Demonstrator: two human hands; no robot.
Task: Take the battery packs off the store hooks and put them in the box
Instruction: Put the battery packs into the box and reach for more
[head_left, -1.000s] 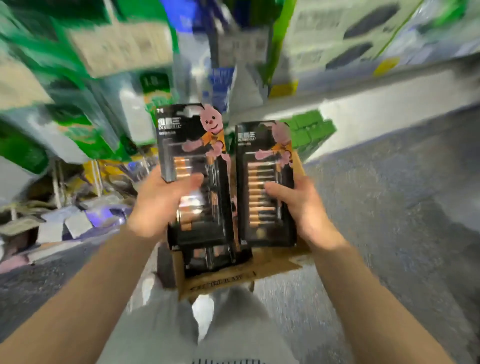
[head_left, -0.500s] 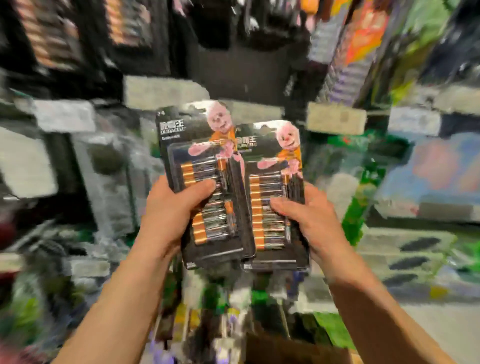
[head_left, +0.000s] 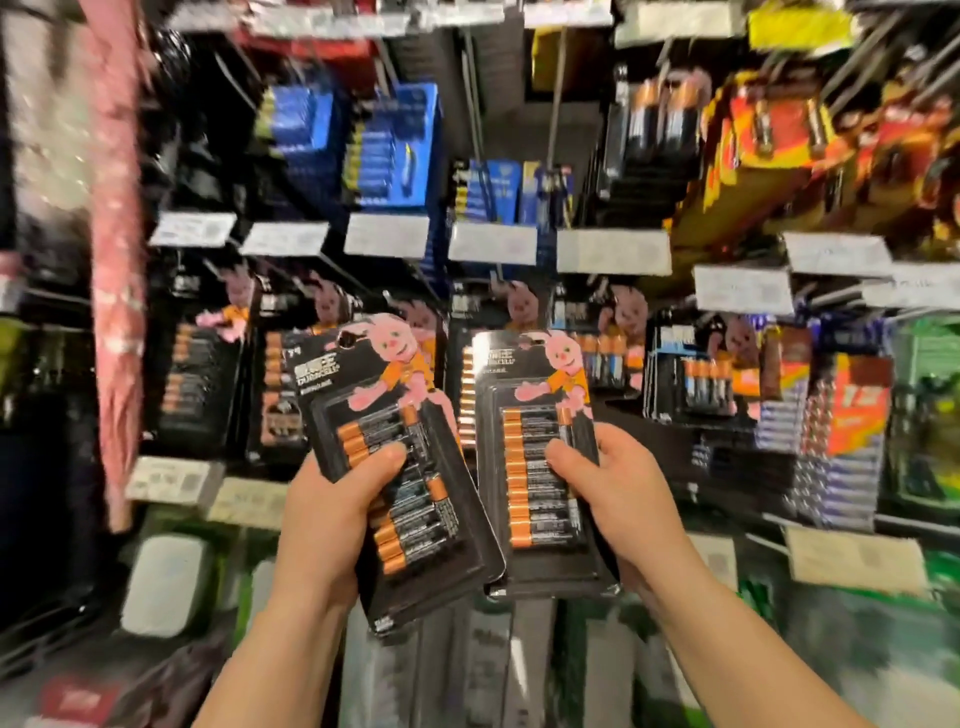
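Item 1: left hand (head_left: 324, 525) grips a battery pack (head_left: 400, 478), lower centre of frame, tilted left. Item 2: right hand (head_left: 618, 493) grips a second pack (head_left: 540, 467), upright, just beside it, edges overlapping. Change I note: half a second ago blurred shelving stood behind; now hooked packs (head_left: 192, 364) fill mid-frame; box seen a second ago gone from view

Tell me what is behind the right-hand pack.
Behind the right pack, held by the right hand, more bunny packs hang on the hooks. The pack hides whatever hangs directly behind it.
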